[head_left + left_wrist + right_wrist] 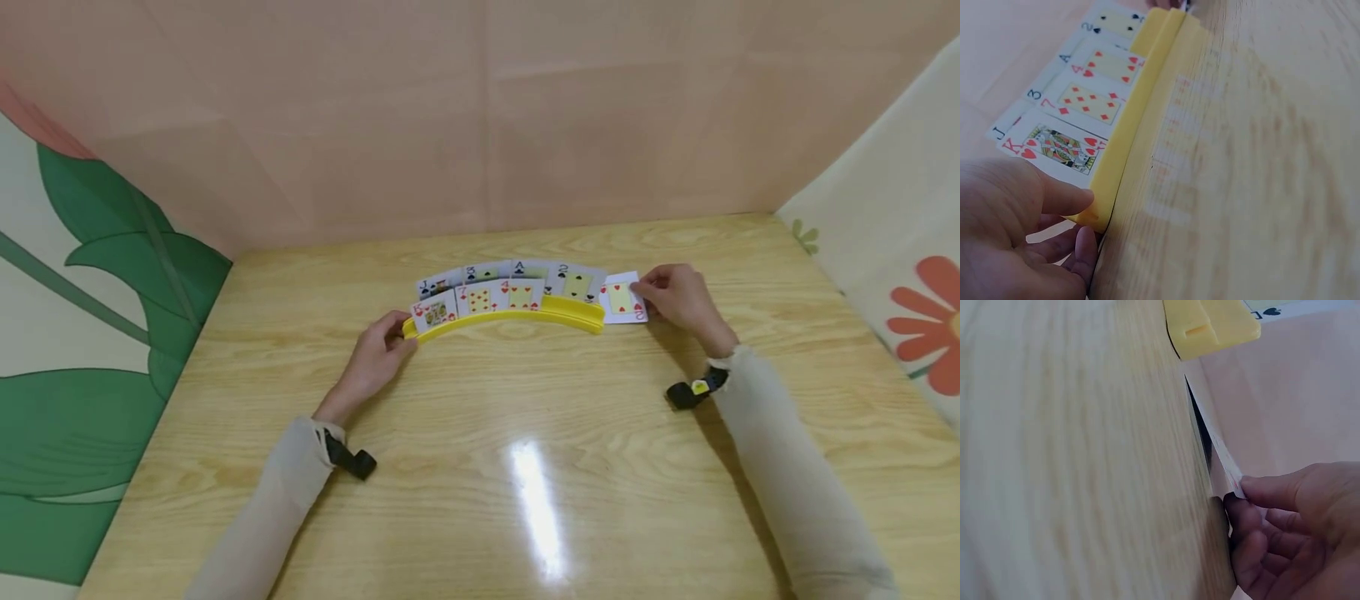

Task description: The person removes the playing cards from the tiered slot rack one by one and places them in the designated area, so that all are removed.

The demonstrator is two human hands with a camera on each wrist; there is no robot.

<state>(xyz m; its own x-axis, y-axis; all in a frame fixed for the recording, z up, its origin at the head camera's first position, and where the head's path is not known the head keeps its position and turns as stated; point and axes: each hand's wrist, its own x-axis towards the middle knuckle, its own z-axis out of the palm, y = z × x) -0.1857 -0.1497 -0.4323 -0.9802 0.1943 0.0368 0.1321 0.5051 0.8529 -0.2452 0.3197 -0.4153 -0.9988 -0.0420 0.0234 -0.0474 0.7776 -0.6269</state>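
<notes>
A curved yellow card holder [572, 313] stands on the table with playing cards in two rows. Its front row shows a king of hearts [435, 313], a seven of diamonds [477, 300] and a four of hearts [522, 294]. Behind them are several black-suited cards, a two of spades [576, 282] at the right end. My left hand [372, 354] grips the holder's left end, the thumb on its front in the left wrist view. Just off the holder's right end, my right hand [678, 296] pinches a red-suited card [621, 298] by its right edge, tilted in the right wrist view.
The light wooden table [450, 467] carries a bright reflection near its front. A pinkish cloth wall [480, 117] rises behind it. Printed cloths with green leaves [67, 433] and a red flower [930, 325] hang at the sides.
</notes>
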